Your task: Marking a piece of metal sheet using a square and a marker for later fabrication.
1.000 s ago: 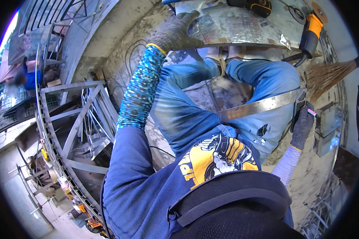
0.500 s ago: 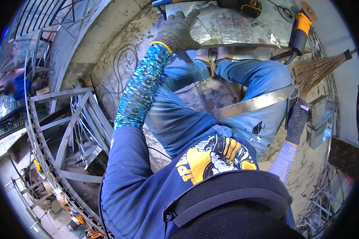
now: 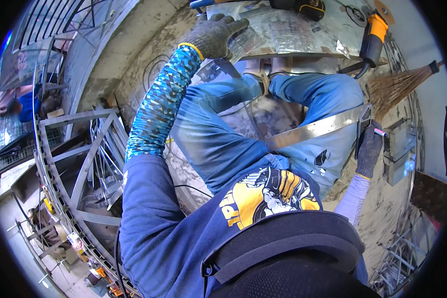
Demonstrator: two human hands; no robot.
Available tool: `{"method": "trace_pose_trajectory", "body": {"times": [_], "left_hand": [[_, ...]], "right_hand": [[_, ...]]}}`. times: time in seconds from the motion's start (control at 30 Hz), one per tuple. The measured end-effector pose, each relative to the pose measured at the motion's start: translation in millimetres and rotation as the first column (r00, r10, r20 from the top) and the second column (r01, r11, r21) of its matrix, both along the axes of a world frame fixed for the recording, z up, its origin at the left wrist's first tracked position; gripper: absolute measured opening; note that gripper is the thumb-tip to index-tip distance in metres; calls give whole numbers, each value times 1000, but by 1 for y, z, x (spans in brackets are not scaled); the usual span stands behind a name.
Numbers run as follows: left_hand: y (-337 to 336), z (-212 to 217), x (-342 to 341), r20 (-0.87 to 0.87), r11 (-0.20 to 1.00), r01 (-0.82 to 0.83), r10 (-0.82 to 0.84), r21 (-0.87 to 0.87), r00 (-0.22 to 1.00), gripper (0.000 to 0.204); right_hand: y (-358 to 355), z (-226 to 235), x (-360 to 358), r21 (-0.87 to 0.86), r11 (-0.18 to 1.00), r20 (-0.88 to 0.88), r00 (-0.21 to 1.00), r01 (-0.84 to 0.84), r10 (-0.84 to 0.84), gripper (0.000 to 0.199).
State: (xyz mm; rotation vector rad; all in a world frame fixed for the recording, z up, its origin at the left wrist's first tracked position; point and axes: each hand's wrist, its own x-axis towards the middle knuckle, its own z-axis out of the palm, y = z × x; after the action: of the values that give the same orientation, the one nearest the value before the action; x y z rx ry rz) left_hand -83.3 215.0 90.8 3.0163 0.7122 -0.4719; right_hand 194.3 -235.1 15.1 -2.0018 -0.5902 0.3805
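My left hand (image 3: 214, 36), in a dark grey knit glove with a yellow cuff, is at the left edge of a low metal-topped work surface (image 3: 283, 37). Its fingers are spread and nothing shows in them; whether they touch the surface I cannot tell. Beside my right thigh, my right hand (image 3: 368, 153), gloved too, is closed around the dark end of a try square. The wide steel blade of the try square (image 3: 318, 130) lies across my thighs. A marker pen (image 3: 380, 132) with a red and white end sticks out of the same hand.
An orange and black angle grinder (image 3: 374, 39) lies at the surface's right end, near a straw broom (image 3: 402, 87). A black and yellow tool (image 3: 310, 10) sits at the far edge. Welded steel frames (image 3: 82, 164) stand on my left. Another person (image 3: 27, 107) is at the far left.
My left hand has shifted a little to the left, and its forearm has swung left with it. My right hand and the try square have hardly moved.
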Motion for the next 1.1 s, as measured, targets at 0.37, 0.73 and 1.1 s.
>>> {"method": "trace_pose_trajectory", "body": {"times": [0.37, 0.73, 1.1], "left_hand": [[3, 5, 17, -13, 994, 86, -87, -61, 996, 107], [-11, -6, -9, 153, 998, 12, -3, -58, 988, 124], [-12, 7, 1, 178, 988, -98, 119, -122, 977, 112]], "right_hand": [[3, -2, -6, -13, 1000, 13, 1000, 4, -4, 30], [-1, -6, -4, 29, 1000, 30, 999, 11, -12, 28], [1, 2, -10, 25, 1000, -56, 998, 13, -12, 26]]}}
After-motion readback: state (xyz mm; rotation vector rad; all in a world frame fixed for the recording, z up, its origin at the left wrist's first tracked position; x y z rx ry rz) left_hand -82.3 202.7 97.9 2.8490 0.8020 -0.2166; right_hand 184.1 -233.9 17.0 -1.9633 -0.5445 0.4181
